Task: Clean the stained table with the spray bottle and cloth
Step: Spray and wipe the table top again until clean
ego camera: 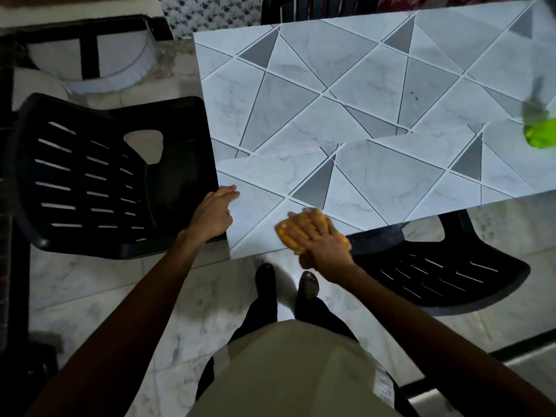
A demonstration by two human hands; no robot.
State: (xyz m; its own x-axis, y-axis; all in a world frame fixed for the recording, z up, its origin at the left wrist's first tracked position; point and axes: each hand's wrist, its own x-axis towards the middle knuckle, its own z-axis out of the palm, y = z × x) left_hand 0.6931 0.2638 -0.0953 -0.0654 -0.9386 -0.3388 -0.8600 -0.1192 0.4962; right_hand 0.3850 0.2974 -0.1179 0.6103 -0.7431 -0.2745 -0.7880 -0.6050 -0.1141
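Item: desk [376, 70], patterned top, wiping step in hand.
- Cloth [284, 233], yellow: at the desk's 6 o'clock edge, partly overhanging it.
- Right hand [323, 240]: flat on the cloth, fingers [314, 221] straight and slightly spread, pressing.
- Left hand [213, 212]: at the 7 o'clock corner, fingers [228, 190] straight and close together, resting on the edge.
- Spray bottle [540, 130], green, blurred: at 3 o'clock, well apart from both hands.
- Dark specks [414, 95]: toward 1 o'clock from the cloth, unwiped.

Risks, judged: a stroke toward 6 o'clock could drag the cloth off the edge; strokes kept near the edge would miss the specks; a wide sweep toward 3 o'clock might topple the bottle.
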